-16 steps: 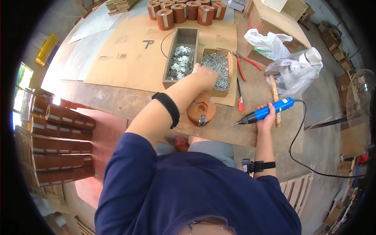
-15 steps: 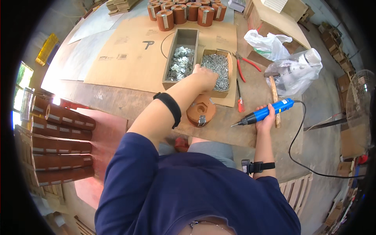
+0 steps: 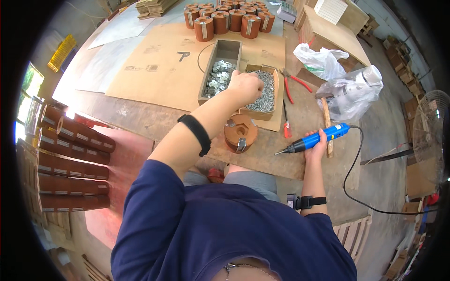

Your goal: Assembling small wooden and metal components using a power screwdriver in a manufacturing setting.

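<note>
My left hand is over the near-left part of a cardboard box of screws, its fingers curled down and closed. Whatever the fingertips pinch is hidden beneath the hand. On the left, against that box, stands a grey open bin with shiny metal clips in it. My right hand grips a blue electric screwdriver, its bit pointing left. Between my hands, close to the table's near edge, lies a round reddish-brown block with a hole in its middle and a metal clip on its near side.
Red-handled pliers, a screwdriver and a wooden handle lie right of the screws. Plastic bags sit farther right. Several finished-looking brown cylinders stand at the back. A black cord hangs off the right side.
My left hand has shifted slightly back and left relative to the screw box, fingers still curled. My right hand keeps the electric screwdriver in nearly the same place. The view has shifted a little.
</note>
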Demonstrator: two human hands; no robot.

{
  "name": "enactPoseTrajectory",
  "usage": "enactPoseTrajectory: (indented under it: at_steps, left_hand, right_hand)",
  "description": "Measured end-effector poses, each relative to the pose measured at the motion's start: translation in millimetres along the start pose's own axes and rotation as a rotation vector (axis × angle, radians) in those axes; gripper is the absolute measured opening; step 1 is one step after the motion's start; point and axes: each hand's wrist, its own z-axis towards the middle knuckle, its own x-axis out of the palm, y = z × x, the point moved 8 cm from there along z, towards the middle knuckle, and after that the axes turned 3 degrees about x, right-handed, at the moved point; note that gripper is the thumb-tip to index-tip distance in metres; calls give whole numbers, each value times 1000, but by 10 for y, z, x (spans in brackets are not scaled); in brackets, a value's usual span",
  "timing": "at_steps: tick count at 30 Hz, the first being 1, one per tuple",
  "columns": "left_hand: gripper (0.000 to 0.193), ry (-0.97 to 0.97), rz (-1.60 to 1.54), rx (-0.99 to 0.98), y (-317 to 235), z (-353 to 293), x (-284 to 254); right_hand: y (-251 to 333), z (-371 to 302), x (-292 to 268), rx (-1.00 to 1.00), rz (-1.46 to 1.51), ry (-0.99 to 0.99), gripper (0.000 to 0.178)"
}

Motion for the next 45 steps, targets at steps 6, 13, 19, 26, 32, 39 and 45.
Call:
enactPoseTrajectory:
  at_steps: [6, 13, 19, 26, 32, 39, 45]
  left_hand:
    - [10, -134, -609, -165, -143, -444, -621]
    - [11, -24, -1367, -255, -288, -1110, -451]
    - [11, -54, -1885, -376, -402, -1479, -194]
    - [12, -178, -2200, -368, -441, -1623, -71]
    - [12, -206, -2230, -394, -421, -1654, -72]
    - [10, -184, -2219, -396, -424, -1648, -51]
    - [8, -76, -2161, -367, -482, -1618, -62]
  right_hand:
    - [84, 0, 72, 32, -27, -3, 19]
    - [847, -775, 1328, -198, 58, 330, 32]
    - [1209, -1616, 2081, -422, 134, 753, 39]
    - [1143, -1948, 2253, -488, 126, 875, 46]
    - [1055, -2027, 2298, -449, 128, 904, 48]
    - [1023, -2036, 2314, -440, 122, 926, 48]
    - [1037, -2036, 2338, -433, 118, 980, 50]
